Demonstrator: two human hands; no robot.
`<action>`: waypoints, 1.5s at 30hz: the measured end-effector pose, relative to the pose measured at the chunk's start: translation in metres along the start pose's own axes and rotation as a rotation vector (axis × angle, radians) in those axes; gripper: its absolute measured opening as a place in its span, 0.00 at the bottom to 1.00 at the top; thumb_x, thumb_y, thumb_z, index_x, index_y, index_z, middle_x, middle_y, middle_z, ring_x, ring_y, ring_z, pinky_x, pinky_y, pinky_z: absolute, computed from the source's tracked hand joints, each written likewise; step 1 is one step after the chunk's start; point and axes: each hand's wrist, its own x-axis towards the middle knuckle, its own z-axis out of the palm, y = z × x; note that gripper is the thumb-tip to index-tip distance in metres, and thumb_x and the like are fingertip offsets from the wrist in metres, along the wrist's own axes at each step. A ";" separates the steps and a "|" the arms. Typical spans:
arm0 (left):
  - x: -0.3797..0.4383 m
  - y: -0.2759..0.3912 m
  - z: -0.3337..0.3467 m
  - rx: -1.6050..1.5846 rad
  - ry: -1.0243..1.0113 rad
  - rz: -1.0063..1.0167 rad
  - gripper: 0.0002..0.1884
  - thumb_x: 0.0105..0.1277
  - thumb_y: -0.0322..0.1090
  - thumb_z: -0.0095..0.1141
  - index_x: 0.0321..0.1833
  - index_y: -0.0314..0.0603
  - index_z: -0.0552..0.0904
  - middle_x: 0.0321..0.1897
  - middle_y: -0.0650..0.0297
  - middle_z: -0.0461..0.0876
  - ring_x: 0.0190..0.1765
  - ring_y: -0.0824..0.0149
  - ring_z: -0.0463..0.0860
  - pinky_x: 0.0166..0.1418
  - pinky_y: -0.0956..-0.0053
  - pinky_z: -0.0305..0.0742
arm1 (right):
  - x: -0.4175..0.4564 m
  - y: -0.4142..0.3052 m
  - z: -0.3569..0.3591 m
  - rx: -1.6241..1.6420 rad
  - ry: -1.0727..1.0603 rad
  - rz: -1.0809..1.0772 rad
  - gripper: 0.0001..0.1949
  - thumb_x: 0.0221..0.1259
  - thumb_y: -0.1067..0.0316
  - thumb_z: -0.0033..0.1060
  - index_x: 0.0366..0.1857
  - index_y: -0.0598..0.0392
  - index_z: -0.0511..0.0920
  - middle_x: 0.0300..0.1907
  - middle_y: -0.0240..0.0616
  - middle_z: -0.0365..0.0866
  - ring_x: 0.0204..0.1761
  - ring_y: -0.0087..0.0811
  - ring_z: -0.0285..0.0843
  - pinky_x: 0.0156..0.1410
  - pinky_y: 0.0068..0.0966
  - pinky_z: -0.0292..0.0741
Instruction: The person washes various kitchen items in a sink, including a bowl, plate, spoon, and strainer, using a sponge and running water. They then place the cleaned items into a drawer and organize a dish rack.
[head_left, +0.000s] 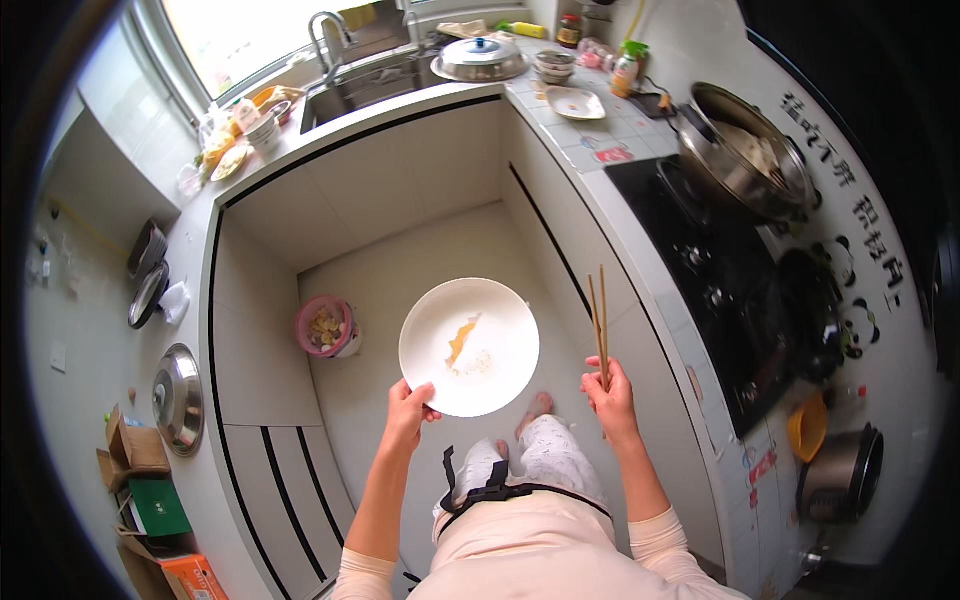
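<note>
My left hand (411, 411) grips the rim of a round white plate (450, 307) at its lower left edge. The plate is held out over the floor, its face turned up towards me. On it show a printed yellow-orange pattern or smear and a patch of small marks; I cannot tell which. A pair of wooden chopsticks (598, 319) is in my right hand (613, 397), tips pointing away from me, to the right of the plate and apart from it.
A gas hob (720, 300) carries a large steel pot (742, 172) and a black wok (808, 315) on the right. The sink (367, 86) lies under the window. On the floor stands a pink-rimmed waste bucket (304, 322). A steel lid (178, 397) rests on the left counter.
</note>
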 end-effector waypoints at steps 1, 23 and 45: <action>0.009 0.005 -0.008 -0.025 0.048 0.019 0.08 0.65 0.29 0.49 0.42 0.30 0.76 0.23 0.60 0.80 0.16 0.73 0.76 0.19 0.82 0.70 | 0.020 -0.001 0.012 0.008 -0.021 -0.005 0.13 0.63 0.71 0.57 0.50 0.57 0.72 0.30 0.27 0.72 0.29 0.16 0.68 0.30 0.15 0.66; 0.361 0.247 -0.023 -0.318 0.468 0.166 0.08 0.64 0.27 0.48 0.42 0.30 0.78 0.29 0.62 0.81 0.19 0.76 0.72 0.21 0.83 0.71 | 0.524 -0.165 0.192 0.138 -0.520 0.162 0.20 0.66 0.74 0.41 0.62 0.61 0.70 0.37 0.30 0.72 0.28 0.13 0.67 0.28 0.12 0.69; 0.917 0.460 -0.228 0.080 0.272 -0.157 0.14 0.60 0.25 0.46 0.47 0.25 0.75 0.27 0.55 0.81 0.19 0.68 0.78 0.22 0.78 0.75 | 0.925 -0.208 0.547 0.362 -0.377 0.463 0.22 0.60 0.82 0.43 0.61 0.66 0.65 0.40 0.41 0.73 0.31 0.25 0.73 0.33 0.21 0.77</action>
